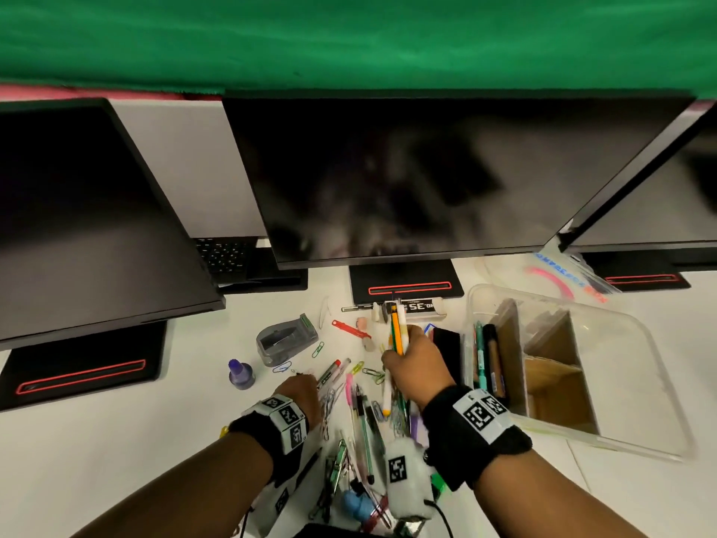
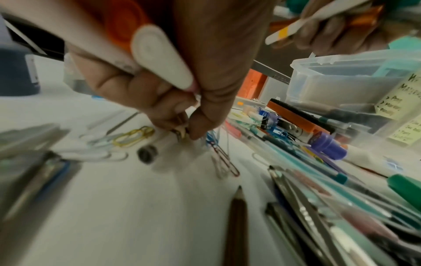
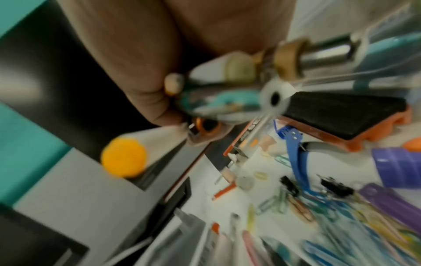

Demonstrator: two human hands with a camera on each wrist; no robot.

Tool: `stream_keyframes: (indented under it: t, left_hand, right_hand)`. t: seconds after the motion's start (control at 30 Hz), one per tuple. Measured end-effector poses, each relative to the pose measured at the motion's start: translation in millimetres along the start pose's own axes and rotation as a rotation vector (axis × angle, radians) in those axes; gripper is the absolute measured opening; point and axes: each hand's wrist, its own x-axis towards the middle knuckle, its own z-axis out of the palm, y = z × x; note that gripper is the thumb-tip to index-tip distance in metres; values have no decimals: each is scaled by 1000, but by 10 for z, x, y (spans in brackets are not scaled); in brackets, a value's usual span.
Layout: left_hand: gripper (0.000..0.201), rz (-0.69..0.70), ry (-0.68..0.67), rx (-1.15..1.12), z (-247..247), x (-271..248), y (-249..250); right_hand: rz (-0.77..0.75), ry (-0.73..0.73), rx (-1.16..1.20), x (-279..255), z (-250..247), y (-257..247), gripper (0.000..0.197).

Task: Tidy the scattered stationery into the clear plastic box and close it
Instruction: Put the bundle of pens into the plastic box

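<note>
The clear plastic box (image 1: 644, 355) stands open at the right with cardboard dividers; several pens (image 1: 487, 359) lie in its left compartment. My right hand (image 1: 401, 353) is just left of the box and grips a bundle of pens and pencils (image 1: 397, 332), among them a white marker with a yellow cap (image 3: 124, 160). My left hand (image 1: 306, 378) is low over the scattered pens (image 1: 361, 413) and paper clips (image 1: 372, 372). It holds a white pen (image 2: 159, 54) in the palm while its fingertips (image 2: 200, 129) pinch at a clear pen on the desk.
Three dark monitors (image 1: 407, 176) line the back of the white desk. A grey stapler (image 1: 285, 339), a purple ink bottle (image 1: 240, 372), a black duster (image 1: 446, 351), blue scissors (image 3: 293, 144) and a plastic bag (image 1: 562, 273) lie around the pile.
</note>
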Motion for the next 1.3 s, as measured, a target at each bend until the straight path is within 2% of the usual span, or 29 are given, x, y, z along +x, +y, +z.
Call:
stream_keyframes:
  t: [0.17, 0.23, 0.33, 0.5, 0.67, 0.73, 0.83, 0.9, 0.97, 1.1, 1.2, 1.3]
  left_hand:
    - [36, -57, 5, -32, -180, -42, 55]
    - [35, -75, 10, -49, -232, -59, 105]
    - [36, -93, 22, -85, -265, -115, 192]
    - [43, -61, 67, -125, -368, -292, 508]
    - [32, 12, 16, -474, -491, -440, 984]
    - [23, 34, -1, -624, -516, -499, 1189]
    - [18, 112, -59, -802, -567, -606, 1477]
    - [18, 163, -90, -843, -590, -639, 1630]
    - [12, 185, -113, -887, -604, -630, 1742]
    - [8, 210, -55, -801, -598, -539, 1938]
    - [6, 228, -7, -859, -609, -512, 2108]
    - [6, 236, 34, -832, -587, -484, 2256]
  right_hand:
    - [46, 7, 138, 33, -624, -76, 8]
    - [115, 30, 219, 70, -887, 5, 13]
    - [205, 56, 257, 102, -1181, 143, 5]
    - [310, 60, 223, 136, -1389, 340, 20]
    - [267, 26, 55, 230, -1349, 363, 10]
    - [235, 12, -10, 225, -1367, 369, 16]
    - [195, -25, -67, 175, -1402, 377, 12]
    - [159, -16, -40, 170, -1468, 444, 22]
    - [102, -4, 32, 114, -1555, 502, 21]
    - [35, -8, 98, -33, -1707, 649, 17]
    - [-51, 77, -10, -75, -1738, 772, 16]
    - [-96, 48, -138, -134, -1704, 847, 18]
